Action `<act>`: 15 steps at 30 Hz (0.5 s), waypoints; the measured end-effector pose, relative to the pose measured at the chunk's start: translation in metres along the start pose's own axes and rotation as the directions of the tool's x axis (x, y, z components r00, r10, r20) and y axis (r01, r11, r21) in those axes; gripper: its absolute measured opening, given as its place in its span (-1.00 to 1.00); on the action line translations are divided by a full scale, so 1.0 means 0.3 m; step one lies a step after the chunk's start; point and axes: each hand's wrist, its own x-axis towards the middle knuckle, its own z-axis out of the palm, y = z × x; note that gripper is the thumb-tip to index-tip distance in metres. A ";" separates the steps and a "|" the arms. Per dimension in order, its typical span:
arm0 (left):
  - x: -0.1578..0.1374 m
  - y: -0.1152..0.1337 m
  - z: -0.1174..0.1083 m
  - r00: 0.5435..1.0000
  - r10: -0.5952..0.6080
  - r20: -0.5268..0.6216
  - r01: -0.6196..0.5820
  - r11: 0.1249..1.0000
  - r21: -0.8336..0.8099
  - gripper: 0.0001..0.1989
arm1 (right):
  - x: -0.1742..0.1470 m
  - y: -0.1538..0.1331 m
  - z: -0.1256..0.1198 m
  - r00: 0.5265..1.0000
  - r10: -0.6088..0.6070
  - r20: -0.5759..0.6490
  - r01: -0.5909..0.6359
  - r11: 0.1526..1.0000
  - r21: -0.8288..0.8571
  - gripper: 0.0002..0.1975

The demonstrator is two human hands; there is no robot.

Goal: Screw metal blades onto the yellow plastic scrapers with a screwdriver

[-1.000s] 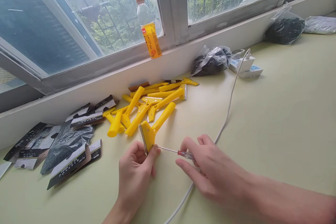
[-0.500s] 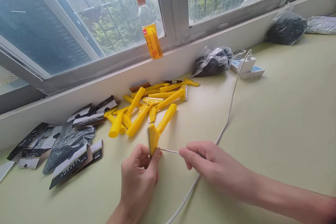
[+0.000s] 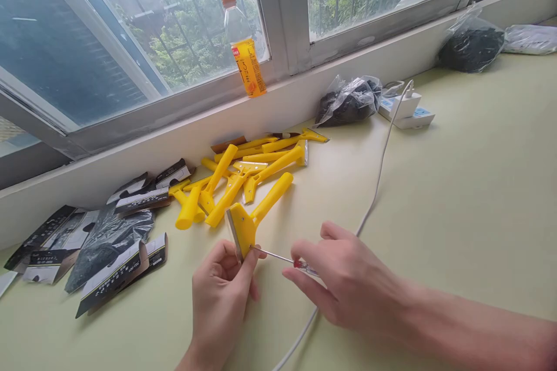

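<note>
My left hand [image 3: 226, 293] pinches the lower end of a yellow scraper [image 3: 244, 226] by its head. The scraper's handle points up and to the right, and its blade edge faces left. In my right hand [image 3: 348, 278] is a screwdriver [image 3: 307, 267] with a clear handle and a red collar. Its thin shaft runs left, and the tip meets the scraper's head close to my left thumb. Thumb and fingers of the right hand are around the handle, the index finger partly raised. Behind the hands lies a pile of yellow scrapers [image 3: 226, 201].
Black cardboard sleeves [image 3: 117, 278] and a dark plastic bag [image 3: 111, 237] lie at left. A white cable [image 3: 373, 208] crosses the table under my right hand to a power strip [image 3: 413, 119]. Bags of black items [image 3: 348, 105] and an orange-capped bottle [image 3: 250, 66] stand by the window.
My right hand has loosened and shifted its fingers on the screwdriver, so the handle now shows. The scraper has turned, showing more of its flat face. The view shifted slightly.
</note>
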 end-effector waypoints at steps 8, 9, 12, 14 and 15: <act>-0.013 0.011 0.016 1.000 0.002 -0.003 -0.002 0.999 -0.050 -0.60 | -0.008 0.005 0.014 0.963 -0.266 -0.040 0.257 0.954 -0.153 -0.72; -0.016 0.009 0.018 1.000 0.006 -0.012 -0.007 0.999 -0.049 -0.60 | -0.012 -0.003 0.018 0.971 -0.233 -0.046 0.228 0.969 -0.095 -0.72; -0.022 0.006 0.020 0.999 0.025 -0.038 -0.027 0.999 -0.043 -0.60 | -0.015 -0.023 0.019 0.999 -0.041 -0.021 0.043 0.992 0.117 -0.72; -0.025 0.008 0.020 0.998 0.041 -0.048 -0.042 0.998 -0.038 -0.61 | -0.010 -0.032 0.010 0.989 0.140 0.043 -0.146 0.952 0.271 -0.70; -0.027 0.009 0.020 0.998 0.046 -0.050 -0.048 0.998 -0.033 -0.62 | -0.007 -0.036 0.004 0.969 0.229 0.098 -0.249 0.901 0.355 -0.67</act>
